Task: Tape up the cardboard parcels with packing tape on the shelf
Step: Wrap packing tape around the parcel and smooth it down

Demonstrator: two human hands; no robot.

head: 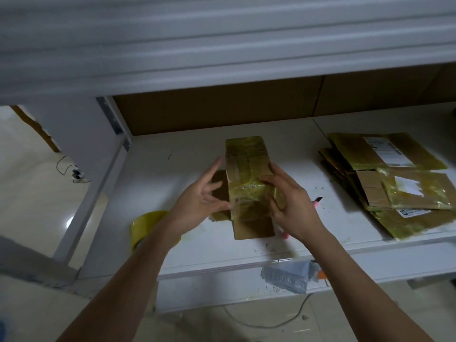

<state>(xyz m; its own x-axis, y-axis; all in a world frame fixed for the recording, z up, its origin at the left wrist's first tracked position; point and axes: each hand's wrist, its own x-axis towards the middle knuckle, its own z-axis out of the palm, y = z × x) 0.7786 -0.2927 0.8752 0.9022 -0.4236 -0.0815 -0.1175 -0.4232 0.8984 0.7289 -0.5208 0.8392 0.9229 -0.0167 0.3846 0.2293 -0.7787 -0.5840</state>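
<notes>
Two hands flank one taped parcel (249, 186) on the shelf (308, 233), left hand (204, 196) fingers spread against its side, right hand (291, 198) gripping its other side, tape roll (145, 225) beneath the left forearm, finished parcels (394, 183) well right of the right hand.

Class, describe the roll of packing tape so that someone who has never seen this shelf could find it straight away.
Start at the white shelf and go to its near left corner, left of the parcel between the two hands. The roll of packing tape lies there, partly hidden by the left forearm. It is the only round, yellowish thing; everything else on the shelf is flat or boxy cardboard.
</notes>
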